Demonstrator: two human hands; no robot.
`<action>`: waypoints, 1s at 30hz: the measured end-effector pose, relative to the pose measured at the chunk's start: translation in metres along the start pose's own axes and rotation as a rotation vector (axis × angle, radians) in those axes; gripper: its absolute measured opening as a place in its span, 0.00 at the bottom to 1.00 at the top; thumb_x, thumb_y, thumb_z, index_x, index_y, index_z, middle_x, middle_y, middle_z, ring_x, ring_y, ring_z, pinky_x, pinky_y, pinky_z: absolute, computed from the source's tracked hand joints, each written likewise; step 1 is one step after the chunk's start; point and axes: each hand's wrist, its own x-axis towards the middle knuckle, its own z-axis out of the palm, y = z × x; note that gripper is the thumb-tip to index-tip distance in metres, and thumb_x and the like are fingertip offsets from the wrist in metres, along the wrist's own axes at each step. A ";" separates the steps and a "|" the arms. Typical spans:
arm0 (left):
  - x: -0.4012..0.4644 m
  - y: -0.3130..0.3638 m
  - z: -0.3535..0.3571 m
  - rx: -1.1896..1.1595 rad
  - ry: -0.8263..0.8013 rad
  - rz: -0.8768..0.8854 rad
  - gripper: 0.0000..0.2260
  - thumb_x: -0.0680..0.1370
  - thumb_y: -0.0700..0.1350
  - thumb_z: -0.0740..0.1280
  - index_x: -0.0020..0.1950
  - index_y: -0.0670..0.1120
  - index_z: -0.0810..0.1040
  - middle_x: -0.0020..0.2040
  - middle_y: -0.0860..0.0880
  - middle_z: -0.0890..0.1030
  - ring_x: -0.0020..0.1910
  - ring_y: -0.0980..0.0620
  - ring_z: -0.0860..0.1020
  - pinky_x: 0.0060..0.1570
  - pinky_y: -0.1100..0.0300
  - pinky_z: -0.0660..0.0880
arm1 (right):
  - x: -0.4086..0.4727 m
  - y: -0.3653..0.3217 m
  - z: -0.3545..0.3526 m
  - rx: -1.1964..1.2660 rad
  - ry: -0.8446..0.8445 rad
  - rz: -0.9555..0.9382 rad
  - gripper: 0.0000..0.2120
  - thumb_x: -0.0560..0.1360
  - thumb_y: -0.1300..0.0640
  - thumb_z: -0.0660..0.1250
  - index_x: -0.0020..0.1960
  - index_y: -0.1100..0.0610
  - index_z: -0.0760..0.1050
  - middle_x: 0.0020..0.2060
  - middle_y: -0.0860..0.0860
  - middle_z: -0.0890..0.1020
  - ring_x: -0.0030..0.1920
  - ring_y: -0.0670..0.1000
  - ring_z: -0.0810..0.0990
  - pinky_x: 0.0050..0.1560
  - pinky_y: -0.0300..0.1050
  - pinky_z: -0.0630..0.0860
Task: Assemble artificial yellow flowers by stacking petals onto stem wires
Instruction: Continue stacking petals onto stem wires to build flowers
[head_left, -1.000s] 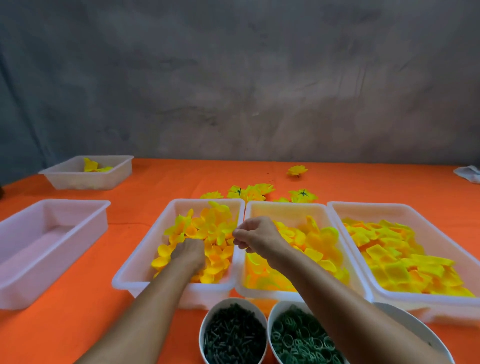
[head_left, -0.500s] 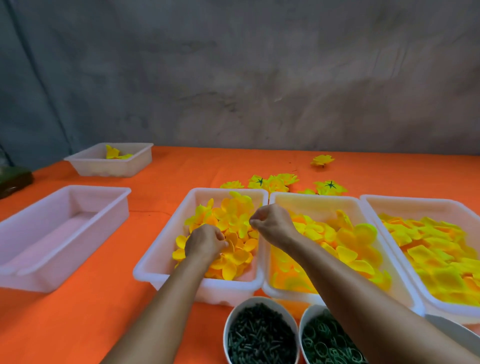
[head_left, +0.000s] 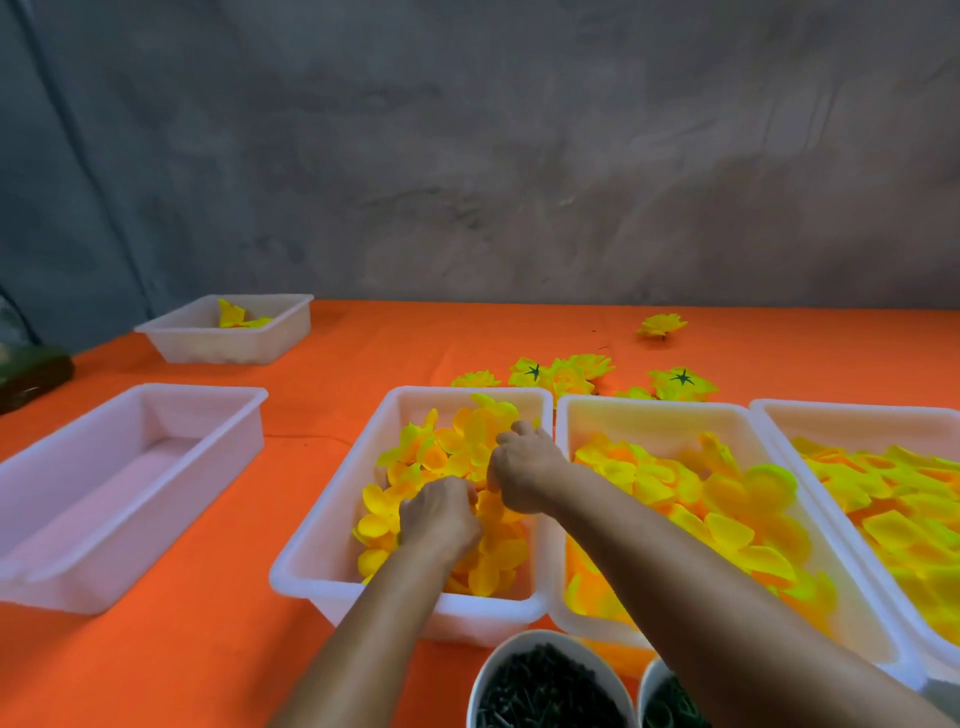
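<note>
Over the orange desk (head_left: 208, 649), both hands reach into the same white tray of small yellow petals (head_left: 457, 447), the middle-left tray (head_left: 332, 519) in the near row. Left hand (head_left: 439, 517) sits low among the petals with its fingers curled down into the pile; its grip is narrow, but whether it holds a petal I cannot tell, since the fingertips are hidden. Right hand (head_left: 522, 470) is just beyond it, near the tray's right wall, fingers bunched closely together as if pinching something small; what sits in that grip is too small to make out.

To the right, touching that tray, stands a second tray (head_left: 654, 415) with larger yellow-orange petals (head_left: 727, 499), and beside it a third tray (head_left: 852, 415) with flatter petals (head_left: 893, 499), cut off by the frame edge. At the near edge, two white bowls stand side by side: one with dark green stems (head_left: 545, 691), the other (head_left: 670, 701) with green rings, mostly out of view.

Behind the trays, finished yellow flowers (head_left: 576, 371) lie on the desk, some turned to show green backs. On the left stands an empty tray (head_left: 130, 488), and farther back a small tray (head_left: 228, 338) holding a few yellow pieces.
</note>
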 end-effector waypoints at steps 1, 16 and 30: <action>0.000 0.000 -0.001 -0.014 -0.001 -0.019 0.12 0.75 0.42 0.63 0.57 0.51 0.80 0.61 0.47 0.79 0.63 0.45 0.74 0.59 0.54 0.70 | 0.005 -0.003 0.001 -0.087 -0.067 0.000 0.15 0.78 0.59 0.59 0.64 0.56 0.73 0.65 0.56 0.70 0.71 0.61 0.59 0.68 0.57 0.59; 0.006 -0.004 -0.008 -0.100 0.149 -0.145 0.15 0.77 0.43 0.62 0.63 0.44 0.76 0.63 0.43 0.77 0.63 0.42 0.73 0.58 0.52 0.71 | 0.014 -0.006 -0.006 0.179 -0.028 -0.047 0.07 0.74 0.68 0.62 0.49 0.64 0.77 0.44 0.62 0.79 0.50 0.60 0.78 0.47 0.48 0.74; -0.005 0.000 -0.023 -0.868 0.197 0.068 0.03 0.75 0.43 0.69 0.43 0.45 0.81 0.36 0.50 0.80 0.38 0.51 0.76 0.40 0.58 0.72 | -0.008 0.016 -0.002 1.536 0.205 -0.001 0.10 0.72 0.73 0.66 0.42 0.59 0.74 0.35 0.54 0.78 0.28 0.46 0.77 0.35 0.38 0.77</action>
